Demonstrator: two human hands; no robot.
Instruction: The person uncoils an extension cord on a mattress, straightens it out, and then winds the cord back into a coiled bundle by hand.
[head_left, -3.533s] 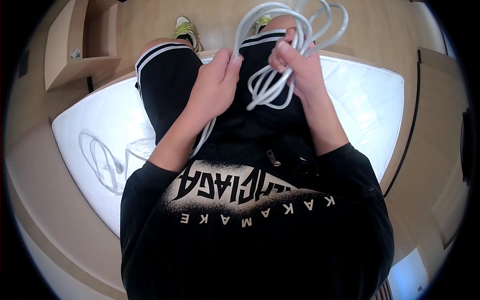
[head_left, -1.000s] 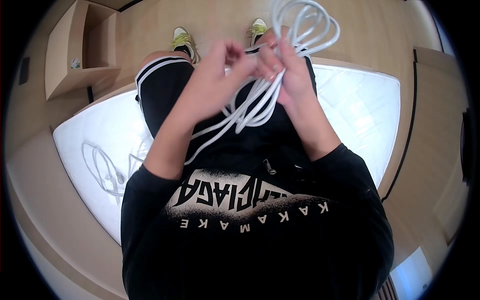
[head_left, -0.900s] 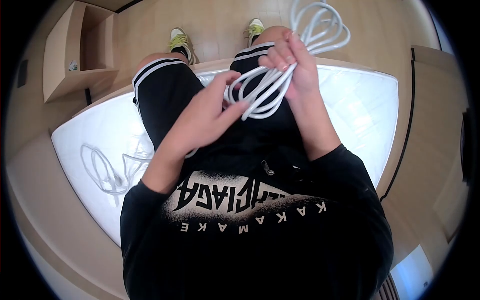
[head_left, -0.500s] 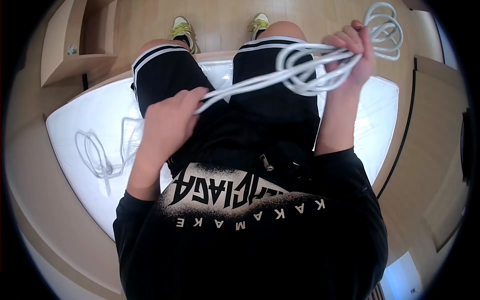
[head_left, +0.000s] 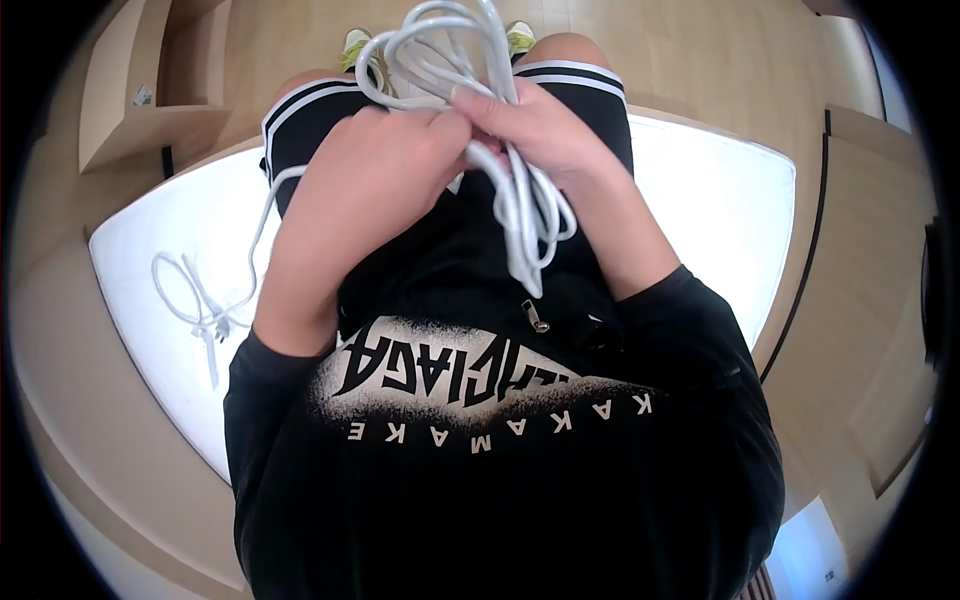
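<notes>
A white cable [head_left: 515, 210] is gathered in loops between my two hands above my lap. My right hand [head_left: 555, 130] is closed round the middle of the bundle, with loops rising above it and others hanging below. Fingers curled, my left hand [head_left: 380, 160] meets it at the bundle and grips a length of the cable; exactly how it holds it is hidden by its back. From under my left wrist the cable runs to a loose loop with a plug [head_left: 221, 326] lying on the white plastic-covered surface at left.
I sit on the white plastic-covered surface [head_left: 710, 200], which extends to both sides of my legs. An open wooden cabinet [head_left: 125, 115] stands at the upper left. Wooden floor [head_left: 690, 60] lies ahead, around my shoes [head_left: 357, 45].
My right hand has come left and down with the looped bundle, turning it upright. My left hand has moved up and right to meet it. The straight stretch between them is gone.
</notes>
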